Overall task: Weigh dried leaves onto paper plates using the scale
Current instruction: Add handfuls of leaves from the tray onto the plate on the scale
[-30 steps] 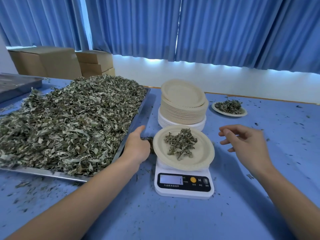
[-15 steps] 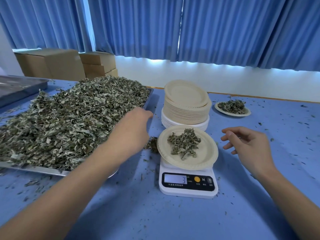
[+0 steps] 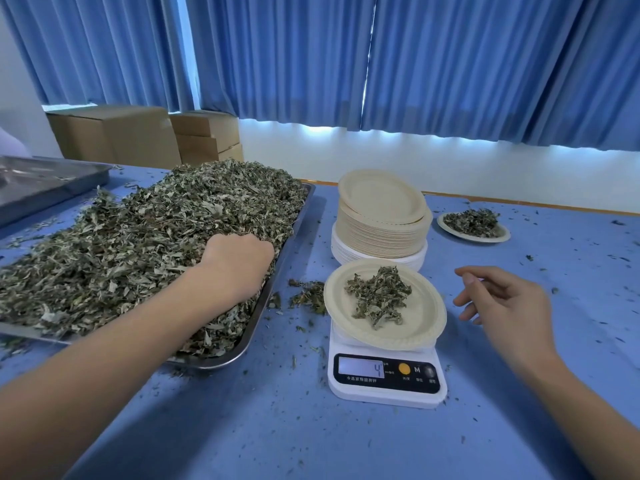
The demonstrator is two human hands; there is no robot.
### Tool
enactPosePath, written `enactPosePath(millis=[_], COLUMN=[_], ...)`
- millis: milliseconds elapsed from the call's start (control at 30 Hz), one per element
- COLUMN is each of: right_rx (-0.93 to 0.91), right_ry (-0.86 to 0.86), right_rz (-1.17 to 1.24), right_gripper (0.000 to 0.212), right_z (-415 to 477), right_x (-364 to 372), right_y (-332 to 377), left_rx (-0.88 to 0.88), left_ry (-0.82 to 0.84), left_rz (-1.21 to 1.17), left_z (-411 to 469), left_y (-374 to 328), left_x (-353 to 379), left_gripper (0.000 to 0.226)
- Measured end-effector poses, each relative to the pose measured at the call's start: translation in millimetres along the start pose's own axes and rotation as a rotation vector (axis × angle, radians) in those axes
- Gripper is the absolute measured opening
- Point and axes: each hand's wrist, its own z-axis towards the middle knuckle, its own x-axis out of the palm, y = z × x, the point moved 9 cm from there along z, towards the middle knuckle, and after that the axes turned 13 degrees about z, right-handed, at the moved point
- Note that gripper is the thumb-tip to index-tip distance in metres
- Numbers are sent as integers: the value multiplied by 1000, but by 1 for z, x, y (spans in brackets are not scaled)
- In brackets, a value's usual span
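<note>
From here the blue worktop (image 3: 346,445) fills my view, with open room along the near edge and to the right of the scale, all flecked with leaf crumbs. Its left side runs out of frame. The big metal tray (image 3: 292,237) takes the left half, heaped with dried leaves (image 3: 138,244) that spill over its far-left rim. A second tray (image 3: 45,181) behind it is cut off at the edge. The stack of paper plates (image 3: 381,233) stands just behind the scale (image 3: 386,393), whose display reads 4. The plate on the scale (image 3: 426,317) overhangs the platform and holds a small pile of leaves (image 3: 379,296). Another filled plate (image 3: 498,237) sits well apart, far right. My left hand (image 3: 235,261) is knuckles-up in the heap near the tray's right rim. Its fingers curl down into the leaves with the tips buried, so I cannot tell whether they have closed on a bunch. My right hand (image 3: 509,303) hovers beside the scale's plate, fingers loosely bent, holding nothing. A small spilled clump (image 3: 310,296) lies between tray and scale.
</note>
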Motion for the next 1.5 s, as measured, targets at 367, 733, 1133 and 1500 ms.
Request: enactPosePath(millis=[367, 733, 1133, 1500], right_rx=[36, -3, 11, -1], right_ry=[283, 475, 459, 475], right_rz=[-525, -646, -657, -661], right_gripper=[17, 22, 15, 16], right_z=[-5, -14, -12, -12], right_x=[29, 49, 47, 48], right_y=[-30, -31, -35, -34], left_rx=[26, -37, 158, 384], left_ry=[-59, -128, -379, -48], left_rz=[37, -233, -923, -1172], left_z=[6, 14, 4, 22], left_y=[3, 25, -29, -55], left_x=[8, -8, -103, -75], left_gripper=[33, 25, 8, 45])
